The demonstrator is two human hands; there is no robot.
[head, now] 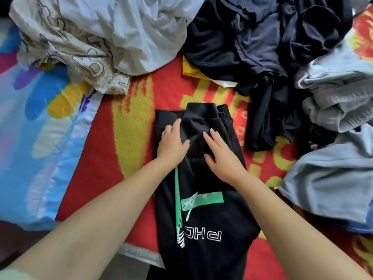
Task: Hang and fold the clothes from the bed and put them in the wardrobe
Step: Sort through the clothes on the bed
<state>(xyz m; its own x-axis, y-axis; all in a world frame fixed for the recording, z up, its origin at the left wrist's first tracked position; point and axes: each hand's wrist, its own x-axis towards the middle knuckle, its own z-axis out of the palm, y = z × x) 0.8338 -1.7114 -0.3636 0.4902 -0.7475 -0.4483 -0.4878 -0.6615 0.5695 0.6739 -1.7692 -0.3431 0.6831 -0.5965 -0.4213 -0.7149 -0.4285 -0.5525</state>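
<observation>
While your left hand [171, 143] and right hand [221, 156] press flat, fingers straight, gripping nothing, the black printed garment [201, 199] lies half-folded on the red blanket [96, 178]; soft and limp, it is likely best pinched at its ribbed far edge.

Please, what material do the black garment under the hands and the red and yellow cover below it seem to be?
Black garment: probably a matte knit like sweatshirt jersey; it creases softly, has ribbed cuffs and a flat green and white print. Red and yellow cover: seemingly a fuzzy pile fabric, perhaps fleece or terry; its surface looks tufted and colour edges are blurred.
</observation>
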